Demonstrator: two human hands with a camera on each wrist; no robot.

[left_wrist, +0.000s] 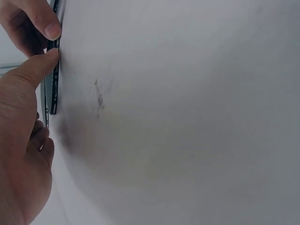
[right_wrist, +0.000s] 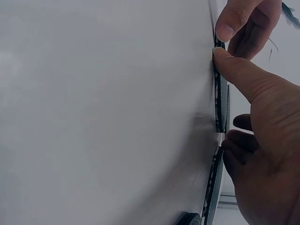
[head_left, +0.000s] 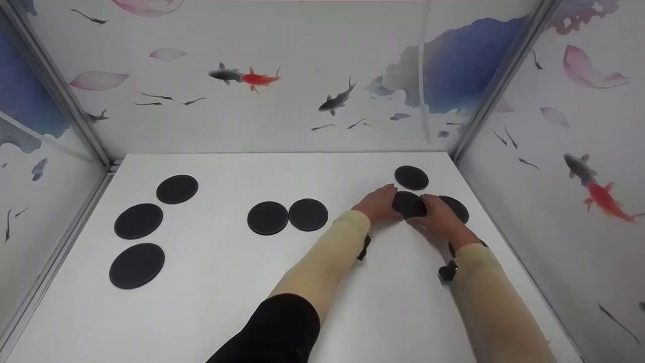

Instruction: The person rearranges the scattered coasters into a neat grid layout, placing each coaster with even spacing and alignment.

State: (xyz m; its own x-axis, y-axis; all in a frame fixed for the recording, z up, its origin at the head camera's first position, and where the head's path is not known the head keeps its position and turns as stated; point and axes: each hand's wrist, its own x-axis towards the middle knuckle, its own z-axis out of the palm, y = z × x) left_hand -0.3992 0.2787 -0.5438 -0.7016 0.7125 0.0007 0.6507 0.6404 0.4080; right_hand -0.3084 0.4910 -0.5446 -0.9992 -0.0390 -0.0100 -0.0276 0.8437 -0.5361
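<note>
Near the right side of the white table, both hands hold one flat black round coaster (head_left: 407, 204) between them. My left hand (head_left: 381, 204) grips its left side, thumb at the near edge; my right hand (head_left: 439, 220) grips the right side the same way. In the left wrist view, the left thumb (left_wrist: 40, 68) presses the coaster's rim (left_wrist: 54, 96), which stays low at the white surface. The right wrist view shows both thumbs close together on that rim (right_wrist: 218, 98). Another coaster (head_left: 411, 177) lies just behind, and one (head_left: 456, 207) sits beyond the right hand.
A further coaster (head_left: 482, 244) is mostly hidden under the right wrist. Two coasters (head_left: 267, 218) lie side by side at mid-table, and three more (head_left: 138, 221) form a column at the left. Printed wall panels (head_left: 302, 116) enclose the table (head_left: 216, 307) at the back and sides.
</note>
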